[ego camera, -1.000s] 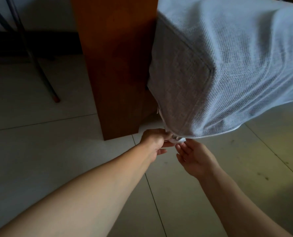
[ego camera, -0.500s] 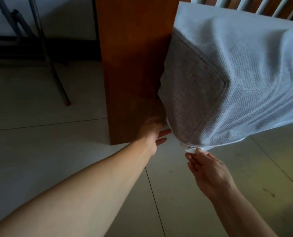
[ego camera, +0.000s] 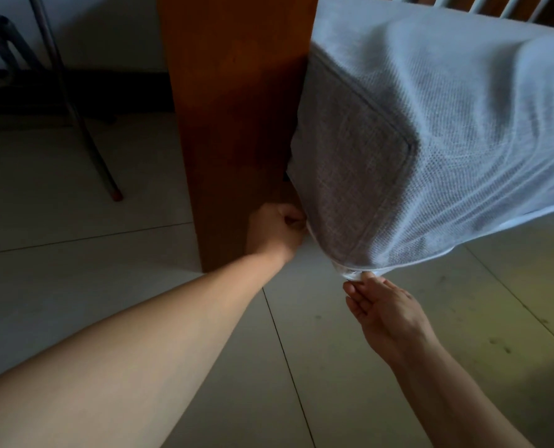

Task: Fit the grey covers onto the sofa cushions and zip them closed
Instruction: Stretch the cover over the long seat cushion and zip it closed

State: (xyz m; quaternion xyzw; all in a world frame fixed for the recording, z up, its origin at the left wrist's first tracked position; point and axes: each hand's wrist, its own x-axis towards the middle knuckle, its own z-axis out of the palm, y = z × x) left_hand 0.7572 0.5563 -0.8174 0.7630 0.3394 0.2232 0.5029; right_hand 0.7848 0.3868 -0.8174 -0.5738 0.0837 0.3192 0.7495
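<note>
A sofa cushion in its grey woven cover (ego camera: 359, 176) sticks out over the floor, its near corner hanging low beside a wooden sofa side panel (ego camera: 237, 108). My left hand (ego camera: 277, 229) is curled at the cover's lower left edge, fingers pinching something there; the zip pull itself is hidden. My right hand (ego camera: 385, 310) is below the bottom corner, fingertips pinching the pale seam edge (ego camera: 353, 273) of the cover.
Pale tiled floor (ego camera: 140, 260) lies all around below. A metal stand with thin legs (ego camera: 85, 124) is at the far left by a dark skirting. Wooden backrest slats (ego camera: 482, 4) show at the top right.
My left hand has slid away from the bottom corner, up along the cover's left edge beside the wooden panel. My right hand stayed holding the corner. The view shifted left.
</note>
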